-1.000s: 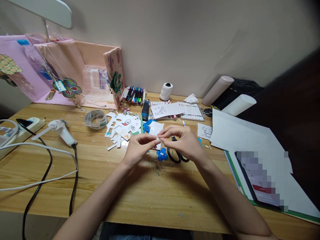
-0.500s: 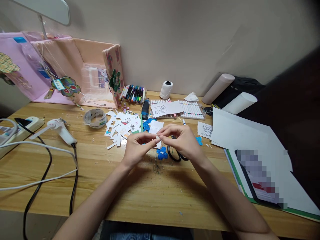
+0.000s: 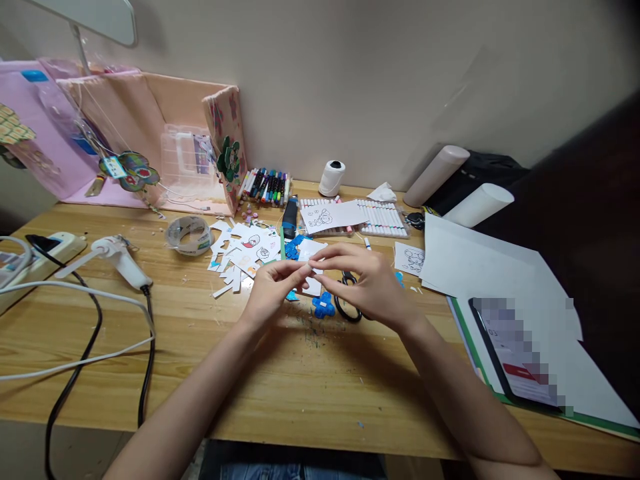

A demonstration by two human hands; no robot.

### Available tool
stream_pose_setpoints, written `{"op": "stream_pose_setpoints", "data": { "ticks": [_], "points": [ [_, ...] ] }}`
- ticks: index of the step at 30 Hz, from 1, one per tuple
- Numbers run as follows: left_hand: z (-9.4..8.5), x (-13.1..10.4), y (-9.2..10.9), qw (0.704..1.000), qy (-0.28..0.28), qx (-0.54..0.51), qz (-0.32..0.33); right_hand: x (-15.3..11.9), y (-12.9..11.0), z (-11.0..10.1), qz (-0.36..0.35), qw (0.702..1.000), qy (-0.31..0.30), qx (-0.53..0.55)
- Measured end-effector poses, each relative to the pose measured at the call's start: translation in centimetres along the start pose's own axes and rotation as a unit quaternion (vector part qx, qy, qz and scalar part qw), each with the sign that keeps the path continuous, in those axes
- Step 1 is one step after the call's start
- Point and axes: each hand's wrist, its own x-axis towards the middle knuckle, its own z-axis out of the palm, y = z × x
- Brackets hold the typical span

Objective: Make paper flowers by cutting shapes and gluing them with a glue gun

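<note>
My left hand (image 3: pixel 273 290) is closed in a pinch, thumb against index finger, on a small white piece (image 3: pixel 307 265) too small to make out clearly. Just right of it is my right hand (image 3: pixel 367 283), its thumb and fingers apart and their tips close to the piece. Below the hands a blue flower cutout (image 3: pixel 323 305) with a white strip at its middle lies on the table. Black-handled scissors (image 3: pixel 347 310) rest beside it, partly hidden under my right hand. Behind my fingers lies a white card (image 3: pixel 311 248), with more blue cutouts (image 3: pixel 296 249) near it.
Paper scraps (image 3: pixel 240 257) and a tape roll (image 3: pixel 189 236) lie to the left, with a white corded tool (image 3: pixel 120 260) and cables. Markers (image 3: pixel 265 185), a thread spool (image 3: pixel 333 178) and a marker set (image 3: pixel 385 220) stand behind. A phone (image 3: pixel 515 360) and paper sheets (image 3: pixel 500 267) occupy the right.
My right thumb and fingers have spread apart from their pinch at the small white piece. My left hand keeps its pinch. The view has shifted slightly.
</note>
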Motion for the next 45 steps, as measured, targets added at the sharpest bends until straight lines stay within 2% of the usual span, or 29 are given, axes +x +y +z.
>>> {"op": "stream_pose_setpoints", "data": {
  "ticks": [4, 10, 14, 16, 18, 22, 27, 30, 40, 45],
  "points": [
    [-0.1, 0.2, -0.4, 1.000, -0.013, 0.007, -0.026, -0.1, 0.0, 0.9, -0.038, 0.994, 0.013, -0.101],
    [0.0, 0.1, -0.2, 0.998, -0.036, 0.035, -0.029, 0.5, 2.8, -0.3, 0.046, 0.998, -0.032, 0.027],
    [-0.1, 0.3, -0.2, 0.995, -0.057, 0.056, -0.059, 0.8, 4.2, -0.6, -0.004, 0.993, -0.104, 0.062],
    [-0.1, 0.4, -0.4, 0.993, -0.070, 0.059, -0.070, 0.8, 4.2, -0.5, -0.033, 0.991, -0.119, 0.052],
    [-0.2, 0.4, -0.6, 0.993, -0.074, 0.063, -0.074, 0.8, 4.1, -0.3, -0.037, 0.992, -0.116, 0.038],
    [-0.1, 0.5, -1.2, 0.992, -0.073, 0.046, -0.094, 0.8, 4.2, -0.2, 0.001, 0.992, -0.113, 0.050],
    [-0.3, 0.7, -2.3, 0.978, -0.087, -0.100, -0.160, 0.8, 4.5, 0.1, 0.039, 0.990, -0.097, 0.096],
    [-0.4, 0.8, -2.4, 0.970, -0.088, -0.144, -0.177, 0.8, 4.3, 0.2, 0.048, 0.991, -0.084, 0.094],
    [-0.3, 0.6, -1.9, 0.964, -0.109, -0.172, -0.170, 0.8, 3.6, 0.6, 0.054, 0.986, -0.030, 0.155],
    [-0.5, 0.9, -1.9, 0.974, -0.078, -0.149, -0.153, 1.0, 4.2, 0.6, 0.080, 0.982, -0.034, 0.169]
  ]
}}
